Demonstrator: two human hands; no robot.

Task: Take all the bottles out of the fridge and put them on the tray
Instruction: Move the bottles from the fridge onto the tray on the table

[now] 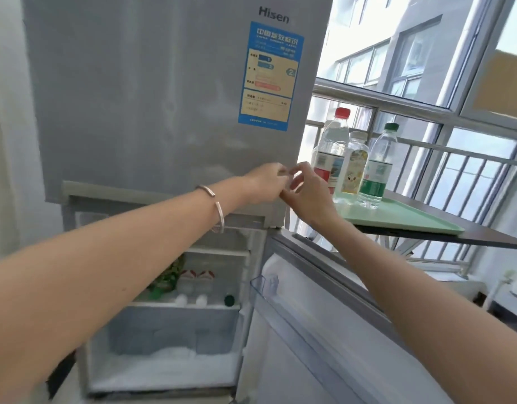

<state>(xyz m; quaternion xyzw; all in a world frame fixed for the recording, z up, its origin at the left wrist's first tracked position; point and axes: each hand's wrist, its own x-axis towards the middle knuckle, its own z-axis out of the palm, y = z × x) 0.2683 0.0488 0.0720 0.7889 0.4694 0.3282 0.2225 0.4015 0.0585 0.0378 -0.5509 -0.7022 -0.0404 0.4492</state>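
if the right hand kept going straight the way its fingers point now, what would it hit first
Most likely the left hand: the right hand points up-left with its fingertips almost touching it. The fridge's upper door lies just behind, though depth is unclear.

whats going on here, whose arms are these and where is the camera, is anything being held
There is no machine: one wide-angle camera on a person's head looks down at two bare arms. The left hand, with a silver bangle on its wrist, and the right hand meet at the lower corner of the grey upper fridge door; neither clearly holds anything. The lower fridge compartment is open, with more bottles on its shelf. To the right, a pale green tray carries a red-capped clear bottle, a white-capped bottle with a yellow label and a green-capped clear bottle.
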